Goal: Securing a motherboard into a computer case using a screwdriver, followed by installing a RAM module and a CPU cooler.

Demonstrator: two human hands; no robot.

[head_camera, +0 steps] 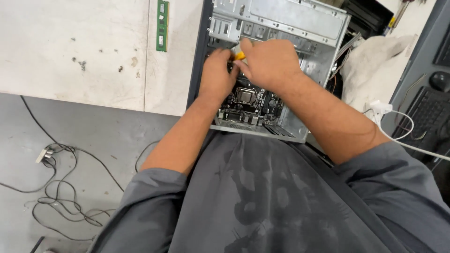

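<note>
Grey shirt fills the foreground; beyond it, both hands work inside the open computer case. Right hand grips a yellow-handled tool above the motherboard; left hand, curled, steadies beside it, apparently for control.

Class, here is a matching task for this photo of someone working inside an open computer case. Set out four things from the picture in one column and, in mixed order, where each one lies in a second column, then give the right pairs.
Things:
1. green memory stick
2. motherboard
3. yellow-handled tool
4. black keyboard

Places:
A. between the left hand and right hand
B. at the right edge of the view
C. on the white tabletop, left of the computer case
D. inside the case, below the hands

Pairs: 1-C, 2-D, 3-A, 4-B
</note>
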